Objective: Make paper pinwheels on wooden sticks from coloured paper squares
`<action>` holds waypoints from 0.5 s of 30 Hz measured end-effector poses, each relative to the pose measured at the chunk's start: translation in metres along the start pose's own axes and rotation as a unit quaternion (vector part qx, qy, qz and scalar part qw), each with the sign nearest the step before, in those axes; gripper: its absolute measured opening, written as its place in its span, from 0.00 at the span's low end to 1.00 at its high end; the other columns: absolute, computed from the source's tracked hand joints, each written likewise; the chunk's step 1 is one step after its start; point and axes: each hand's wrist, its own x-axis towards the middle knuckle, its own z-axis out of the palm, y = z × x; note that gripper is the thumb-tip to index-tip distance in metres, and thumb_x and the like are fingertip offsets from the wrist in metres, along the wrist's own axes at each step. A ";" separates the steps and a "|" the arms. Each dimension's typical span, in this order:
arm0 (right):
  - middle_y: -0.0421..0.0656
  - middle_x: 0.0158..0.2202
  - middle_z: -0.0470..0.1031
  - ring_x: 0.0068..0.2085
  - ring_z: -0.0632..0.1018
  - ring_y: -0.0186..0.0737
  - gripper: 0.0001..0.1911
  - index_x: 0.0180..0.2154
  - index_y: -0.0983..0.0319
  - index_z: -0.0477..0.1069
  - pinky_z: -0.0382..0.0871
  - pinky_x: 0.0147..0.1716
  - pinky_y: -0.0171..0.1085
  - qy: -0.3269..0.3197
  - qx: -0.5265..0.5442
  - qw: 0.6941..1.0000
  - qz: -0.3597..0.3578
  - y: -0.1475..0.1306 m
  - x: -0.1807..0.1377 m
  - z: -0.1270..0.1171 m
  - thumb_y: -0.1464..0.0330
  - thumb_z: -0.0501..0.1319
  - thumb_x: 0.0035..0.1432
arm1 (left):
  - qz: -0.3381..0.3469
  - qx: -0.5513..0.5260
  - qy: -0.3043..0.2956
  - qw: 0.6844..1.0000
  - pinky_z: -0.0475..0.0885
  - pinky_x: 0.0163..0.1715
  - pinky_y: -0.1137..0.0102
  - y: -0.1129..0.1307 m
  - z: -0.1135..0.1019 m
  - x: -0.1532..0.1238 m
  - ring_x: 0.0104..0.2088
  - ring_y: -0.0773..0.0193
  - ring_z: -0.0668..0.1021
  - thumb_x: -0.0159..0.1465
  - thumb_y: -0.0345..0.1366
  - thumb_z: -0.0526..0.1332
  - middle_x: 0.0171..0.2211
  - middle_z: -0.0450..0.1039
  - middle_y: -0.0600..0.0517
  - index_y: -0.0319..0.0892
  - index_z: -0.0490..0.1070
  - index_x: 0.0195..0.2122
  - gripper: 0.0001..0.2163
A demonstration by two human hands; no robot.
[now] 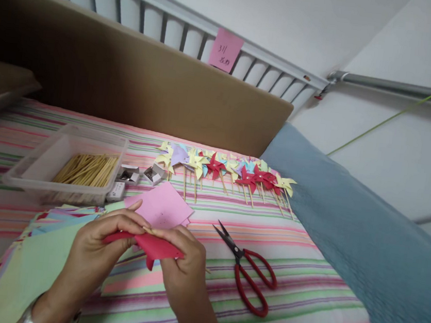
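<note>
In front of me, both hands grip a red paper pinwheel [159,249]. My left hand [103,237] pinches its left side between thumb and fingers. My right hand [185,254] is closed around its right side. The tip of a wooden stick [148,230] shows between the fingertips at the pinwheel's top edge; most of the stick is hidden by the right hand. Just beyond the hands lie pink paper squares [166,205]. A fanned stack of coloured paper [43,256] sits beside and under the left forearm. Red-handled scissors [244,268] lie partly spread, right of my right hand.
A clear plastic box [66,137] with wooden sticks [88,169] stands at the left. Two small white boxes [130,176] of metal bits sit beside it. Finished pinwheels [215,165] lie in a row farther back. Behind them leans a cardboard sheet [150,86] against a radiator [153,22].
</note>
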 end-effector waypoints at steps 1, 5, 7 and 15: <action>0.41 0.31 0.78 0.33 0.76 0.35 0.20 0.38 0.61 0.79 0.67 0.33 0.30 0.000 -0.004 1.000 0.004 0.000 0.000 0.000 0.83 0.57 0.47 | -0.004 -0.001 0.000 1.000 0.70 0.42 0.71 0.000 0.000 0.000 0.35 0.65 0.78 0.57 0.29 0.63 0.31 0.78 0.56 0.48 0.75 0.28 0.06; 0.42 0.34 0.78 0.37 0.77 0.36 0.19 0.41 0.61 0.78 0.67 0.38 0.31 -0.013 -0.038 0.999 0.011 0.003 0.001 0.001 0.81 0.57 0.50 | -0.026 -0.004 0.003 1.000 0.70 0.42 0.71 -0.003 0.000 0.002 0.37 0.64 0.77 0.57 0.30 0.64 0.32 0.77 0.55 0.48 0.75 0.28 0.04; 0.42 0.36 0.79 0.38 0.77 0.37 0.16 0.41 0.61 0.77 0.67 0.39 0.32 -0.028 -0.065 0.997 0.029 0.008 0.003 -0.002 0.79 0.57 0.52 | -0.035 -0.007 0.017 0.999 0.69 0.45 0.69 -0.006 -0.003 0.003 0.38 0.63 0.77 0.56 0.31 0.64 0.32 0.77 0.54 0.47 0.76 0.27 0.04; 0.40 0.27 0.75 0.29 0.74 0.35 0.04 0.29 0.63 0.74 0.63 0.29 0.30 -0.059 -0.106 0.983 0.140 0.025 0.005 -0.020 0.71 0.60 0.54 | -0.173 -0.139 0.098 0.970 0.73 0.37 0.70 -0.009 -0.013 0.013 0.35 0.62 0.78 0.49 0.34 0.69 0.30 0.77 0.52 0.42 0.74 0.23 0.05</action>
